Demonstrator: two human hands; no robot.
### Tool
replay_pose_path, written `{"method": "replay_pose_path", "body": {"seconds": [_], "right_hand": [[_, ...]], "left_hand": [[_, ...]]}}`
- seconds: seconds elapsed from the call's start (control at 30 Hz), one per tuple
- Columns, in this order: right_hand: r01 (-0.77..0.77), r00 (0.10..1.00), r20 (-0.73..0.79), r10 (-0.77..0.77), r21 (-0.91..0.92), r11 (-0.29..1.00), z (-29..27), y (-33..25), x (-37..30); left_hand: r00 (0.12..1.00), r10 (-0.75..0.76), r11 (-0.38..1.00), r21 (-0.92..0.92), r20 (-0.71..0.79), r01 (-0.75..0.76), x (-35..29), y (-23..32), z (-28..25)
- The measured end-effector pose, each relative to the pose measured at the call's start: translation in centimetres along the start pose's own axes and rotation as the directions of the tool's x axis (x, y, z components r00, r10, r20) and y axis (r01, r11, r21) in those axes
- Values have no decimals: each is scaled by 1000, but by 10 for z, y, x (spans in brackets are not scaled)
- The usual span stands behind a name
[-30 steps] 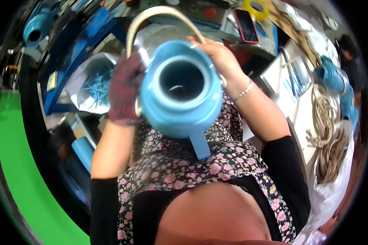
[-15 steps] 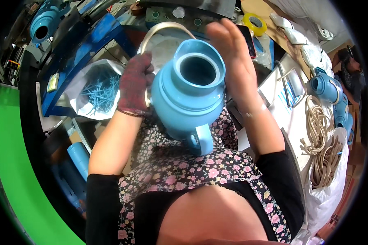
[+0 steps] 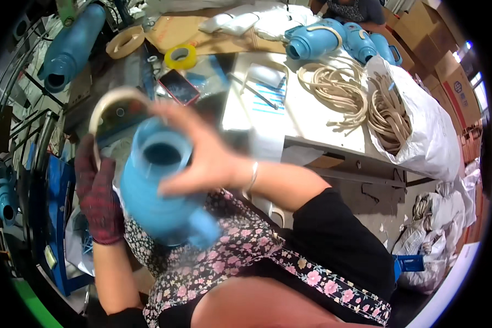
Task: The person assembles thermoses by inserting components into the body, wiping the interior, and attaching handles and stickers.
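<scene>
A blue plastic thermos jug (image 3: 147, 183), blurred by motion, is held tilted before my apron with its round mouth facing up at me. It has a stubby blue side handle (image 3: 205, 227) at the bottom and a cream carrying handle (image 3: 115, 97) arching over the far side. My left hand (image 3: 101, 194), in a dark red checked glove, grips the jug's left side by the foot of the cream handle. Bare and curved, my right hand (image 3: 202, 156) clasps the jug's neck, thumb on the near side and fingers across the far rim.
A white table (image 3: 311, 117) bears cream strap coils (image 3: 339, 98), a phone (image 3: 179, 87), yellow tape (image 3: 180, 56) and several blue jugs (image 3: 314, 41). A white sack (image 3: 421, 120) of straps sits at its right end. Another person (image 3: 355, 11) is beyond. Blue frame (image 3: 57, 218) stands left.
My view has swung right, bringing the table and sacks into the middle. My right hand, earlier raised beside the jug with fingers extended, now curls over its neck.
</scene>
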State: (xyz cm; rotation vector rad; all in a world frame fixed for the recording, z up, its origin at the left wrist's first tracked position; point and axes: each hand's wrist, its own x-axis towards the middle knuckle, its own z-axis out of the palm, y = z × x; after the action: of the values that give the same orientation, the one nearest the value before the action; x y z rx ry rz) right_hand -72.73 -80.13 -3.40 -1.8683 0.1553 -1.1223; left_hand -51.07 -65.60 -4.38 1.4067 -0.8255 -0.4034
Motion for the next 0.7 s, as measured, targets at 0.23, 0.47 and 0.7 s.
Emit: {"method": "replay_pose_path", "body": {"seconds": [0.23, 0.47, 0.7], "right_hand": [[-209, 612, -577, 540, 541, 815, -270, 76, -45], [-606, 769, -500, 398, -769, 205, -307, 149, -58], [-732, 672, 123, 731, 262, 629, -106, 89, -83]], "left_hand": [[964, 83, 981, 191, -253, -35, -6, 3, -73], [969, -211, 895, 424, 129, 138, -44, -25, -43], [934, -358, 658, 716, 22, 235, -98, -55, -99]]}}
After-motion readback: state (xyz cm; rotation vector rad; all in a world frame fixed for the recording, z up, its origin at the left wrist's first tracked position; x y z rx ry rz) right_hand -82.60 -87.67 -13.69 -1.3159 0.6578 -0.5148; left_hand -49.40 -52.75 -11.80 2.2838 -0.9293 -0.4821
